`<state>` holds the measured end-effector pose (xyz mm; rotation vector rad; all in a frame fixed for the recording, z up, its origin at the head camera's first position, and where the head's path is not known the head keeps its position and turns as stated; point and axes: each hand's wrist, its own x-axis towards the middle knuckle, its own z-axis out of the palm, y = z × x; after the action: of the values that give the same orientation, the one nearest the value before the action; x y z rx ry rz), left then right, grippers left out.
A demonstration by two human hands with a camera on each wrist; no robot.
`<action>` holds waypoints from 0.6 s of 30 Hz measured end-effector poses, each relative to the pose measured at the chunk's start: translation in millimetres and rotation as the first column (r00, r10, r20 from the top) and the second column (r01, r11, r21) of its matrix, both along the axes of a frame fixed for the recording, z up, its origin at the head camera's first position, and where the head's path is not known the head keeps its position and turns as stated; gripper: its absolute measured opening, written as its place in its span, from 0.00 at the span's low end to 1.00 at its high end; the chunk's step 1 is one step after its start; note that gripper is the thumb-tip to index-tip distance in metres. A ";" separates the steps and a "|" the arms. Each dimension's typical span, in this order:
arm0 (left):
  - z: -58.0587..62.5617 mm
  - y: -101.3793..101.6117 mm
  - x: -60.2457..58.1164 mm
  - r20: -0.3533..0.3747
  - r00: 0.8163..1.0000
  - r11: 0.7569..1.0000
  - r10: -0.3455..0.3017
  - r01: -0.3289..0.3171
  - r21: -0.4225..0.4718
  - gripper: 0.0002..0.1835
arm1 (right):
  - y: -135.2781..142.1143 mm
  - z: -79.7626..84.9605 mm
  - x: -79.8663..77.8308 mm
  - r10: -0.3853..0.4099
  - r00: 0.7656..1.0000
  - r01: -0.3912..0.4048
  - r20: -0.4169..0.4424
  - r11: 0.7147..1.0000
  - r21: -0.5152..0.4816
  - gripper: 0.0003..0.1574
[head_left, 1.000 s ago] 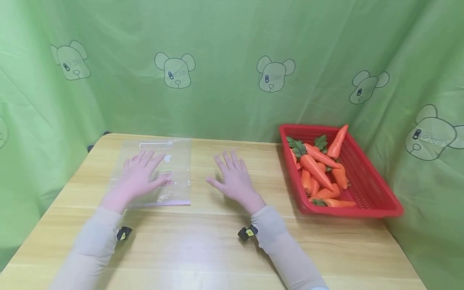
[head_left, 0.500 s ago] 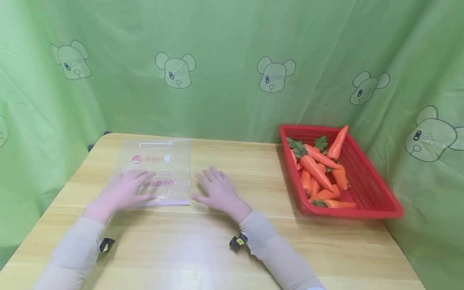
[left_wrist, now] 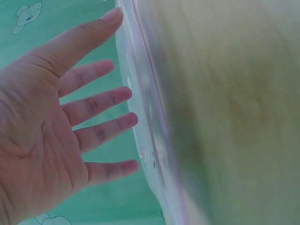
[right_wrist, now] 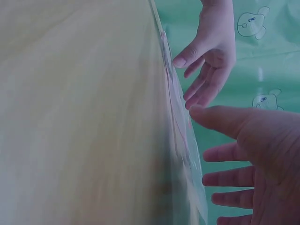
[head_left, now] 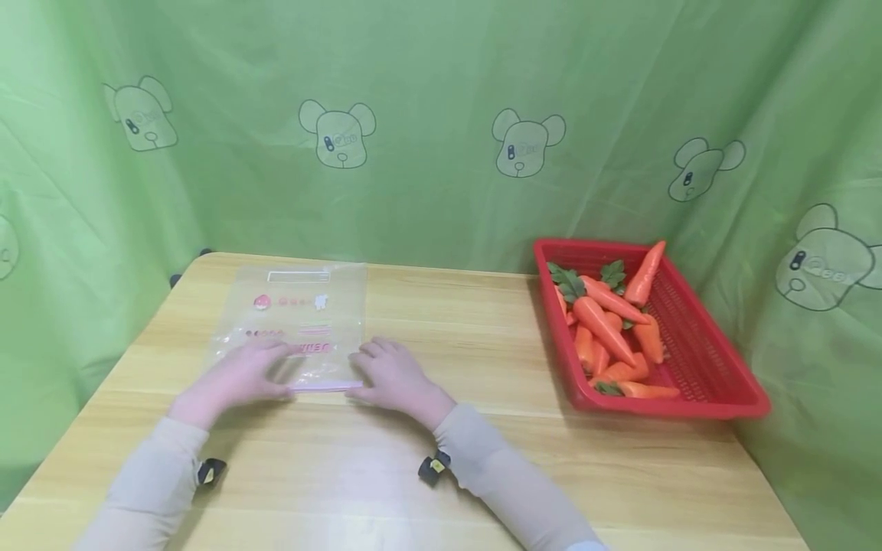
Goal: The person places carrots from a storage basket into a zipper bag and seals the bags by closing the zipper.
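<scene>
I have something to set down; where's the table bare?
The table is bare between the plastic bag and the red basket, between the two sleeves, and in front of the basket. It is crowded at the bag's near edge, by the left hand and right hand, and among the basket's carrots.

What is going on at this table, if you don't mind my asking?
A person is holding both hands over a clear printed plastic bag, which lies flat on the wooden table. The left hand is by the bag's near-left part and the right hand by its near-right corner; neither grips it, and I can't tell whether any fingertip touches. Off to the right, a red basket holds a pile of carrots.
</scene>
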<state>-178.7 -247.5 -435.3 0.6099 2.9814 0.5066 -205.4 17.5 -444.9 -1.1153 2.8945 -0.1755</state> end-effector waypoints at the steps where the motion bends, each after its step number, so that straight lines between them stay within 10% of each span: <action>1: -0.4 -0.3 0.2 0.005 1.000 1.000 0.004 -0.004 0.005 0.42 | -2.3 -0.5 0.1 0.005 1.000 -0.005 -0.007 1.000 0.003 0.39; 18: -3.4 -4.4 1.3 0.044 0.999 0.998 0.006 -0.008 0.059 0.41 | -20.8 -10.3 -6.1 0.037 0.998 -0.037 -0.059 0.999 -0.007 0.16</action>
<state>-177.4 -251.9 -438.7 0.5851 2.9380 0.6020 -211.5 -3.3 -455.2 -1.1942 2.9238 -0.1561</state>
